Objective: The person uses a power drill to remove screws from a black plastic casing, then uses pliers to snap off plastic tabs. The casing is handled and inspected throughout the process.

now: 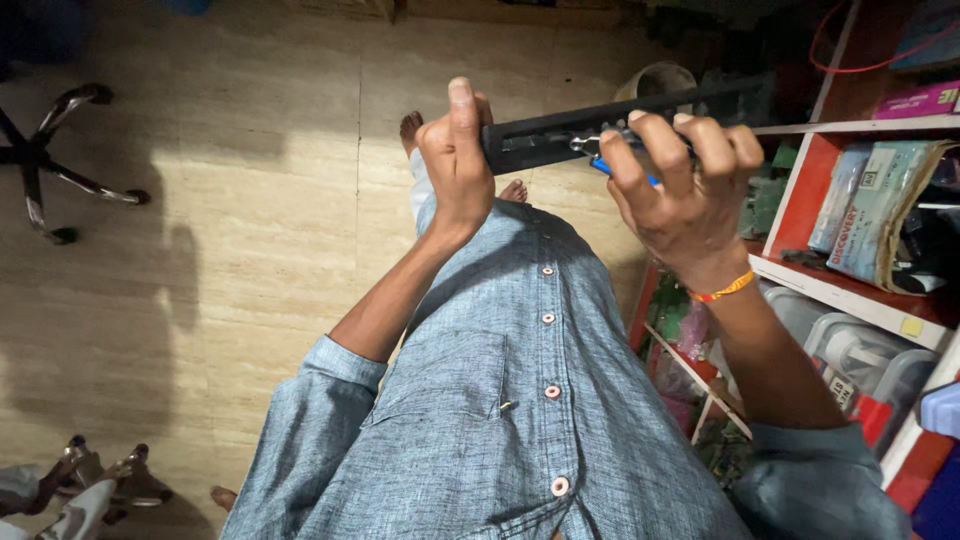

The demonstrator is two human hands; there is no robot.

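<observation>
Small shop: red shelves (850, 125) of packaged goods (880, 210).

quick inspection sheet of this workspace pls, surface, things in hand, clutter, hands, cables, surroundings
surface: pale tiled floor; no worktop seen
job's things: long flat black device held up edge-on over the lap; blue-handled tool with a metal tip against it
clutter: clear plastic tubs and packets on the red shelves
grippers: left hand grips the device's near end, thumb up; right hand wraps the tool and the device's middle, orange band on the wrist
cables: red cable looped at the top of the shelves
surroundings: chair base at left; bare feet below the hands; another person's feet at lower left
</observation>
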